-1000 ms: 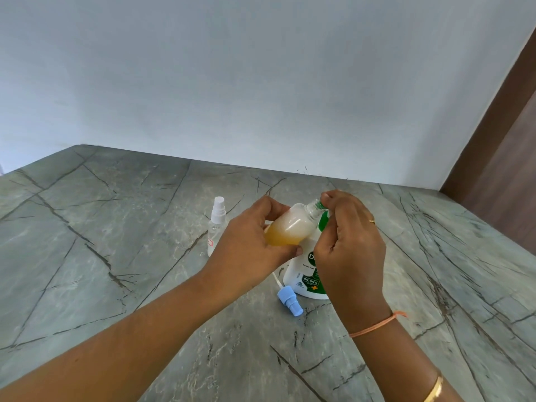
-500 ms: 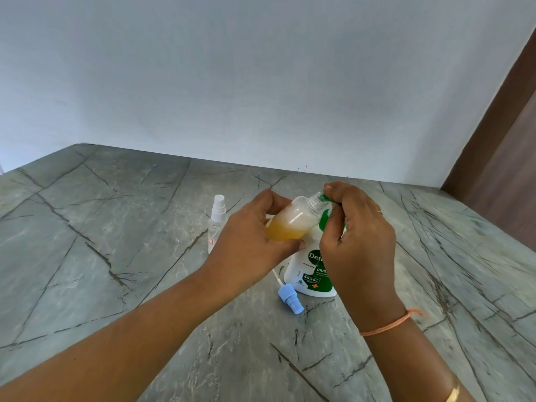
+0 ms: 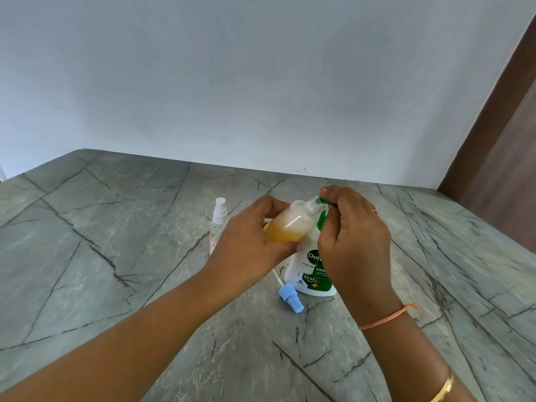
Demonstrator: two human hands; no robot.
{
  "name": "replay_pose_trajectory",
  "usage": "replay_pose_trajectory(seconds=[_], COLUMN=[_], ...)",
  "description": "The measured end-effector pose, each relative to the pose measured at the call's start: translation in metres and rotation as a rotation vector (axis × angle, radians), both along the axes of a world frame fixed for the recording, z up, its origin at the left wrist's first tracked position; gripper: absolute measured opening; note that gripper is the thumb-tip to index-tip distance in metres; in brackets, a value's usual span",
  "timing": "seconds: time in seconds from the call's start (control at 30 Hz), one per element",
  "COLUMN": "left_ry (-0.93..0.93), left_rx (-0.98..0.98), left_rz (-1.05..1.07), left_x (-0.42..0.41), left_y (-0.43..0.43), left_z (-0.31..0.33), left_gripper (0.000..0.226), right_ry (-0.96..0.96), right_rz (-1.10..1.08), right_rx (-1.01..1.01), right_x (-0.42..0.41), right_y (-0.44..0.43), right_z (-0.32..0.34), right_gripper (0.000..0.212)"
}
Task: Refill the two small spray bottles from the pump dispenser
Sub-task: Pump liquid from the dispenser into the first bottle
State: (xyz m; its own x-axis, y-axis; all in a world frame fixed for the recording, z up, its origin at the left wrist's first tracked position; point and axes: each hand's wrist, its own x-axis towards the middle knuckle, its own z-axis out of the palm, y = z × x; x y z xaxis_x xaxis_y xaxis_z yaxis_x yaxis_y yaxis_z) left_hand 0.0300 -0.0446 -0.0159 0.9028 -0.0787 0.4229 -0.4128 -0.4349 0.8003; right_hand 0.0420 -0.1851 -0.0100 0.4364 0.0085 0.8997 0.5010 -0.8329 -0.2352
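My left hand (image 3: 246, 242) grips a small clear spray bottle (image 3: 290, 224), tilted with its open neck up to the right and about half full of amber liquid. Its mouth meets the green nozzle of the white pump dispenser (image 3: 310, 274), which stands on the counter behind my hands. My right hand (image 3: 353, 242) is closed over the dispenser's green pump head and hides most of it. The bottle's blue spray cap (image 3: 291, 297) with its white dip tube lies on the counter in front of the dispenser. A second small clear spray bottle (image 3: 218, 224) with a white cap stands upright to the left.
The grey marble-patterned counter (image 3: 116, 271) runs back to a white wall. A brown wooden panel (image 3: 501, 146) rises at the right edge.
Both hands and the tilted bottle have shifted slightly up and right. My right hand stays on the pump head. The liquid level looks about the same.
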Motion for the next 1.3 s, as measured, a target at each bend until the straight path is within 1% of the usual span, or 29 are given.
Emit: replay_pose_trajectory(seconds=[0.2,0.37,0.5,0.63,0.73,0.83,0.9,1.0,1.07,1.3], left_ry=[-0.006,-0.013,-0.005,-0.011,-0.015,-0.017,-0.012,-0.006,-0.005,0.0], left_rx=[-0.002,0.006,0.023,0.005,-0.015,-0.023,-0.022,-0.008,-0.002,-0.007], left_rz=[0.002,-0.005,0.0,-0.004,-0.007,-0.006,-0.004,-0.006,-0.007,-0.011], left_x=[0.001,0.002,0.003,0.003,0.003,0.003,0.002,0.002,0.002,0.001], left_y=[-0.001,-0.001,0.0,-0.001,-0.001,-0.002,-0.002,-0.003,-0.003,-0.002], left_z=[0.001,-0.002,-0.004,-0.004,-0.002,-0.001,-0.001,0.0,-0.001,-0.006], left_gripper=[0.041,0.041,0.042,0.041,0.041,0.041,0.041,0.041,0.041,0.04], right_ry=[-0.013,-0.064,-0.076,-0.031,0.036,0.054,0.037,-0.028,-0.064,-0.085], right_rz=[-0.016,-0.011,-0.023,-0.012,-0.011,-0.016,-0.02,-0.007,-0.006,-0.006], right_rx=[-0.004,0.024,0.005,0.006,0.013,0.004,0.006,0.021,0.03,0.032], right_x=[0.0,0.005,0.006,0.004,0.001,-0.001,-0.001,0.002,0.005,0.006], right_y=[0.0,0.001,0.003,0.002,-0.001,-0.003,-0.003,-0.001,0.001,0.002], right_z=[0.001,-0.009,-0.014,-0.008,0.0,0.004,0.003,-0.002,-0.007,-0.014], right_gripper=[0.034,0.03,0.031,0.029,0.024,0.022,0.022,0.029,0.03,0.03])
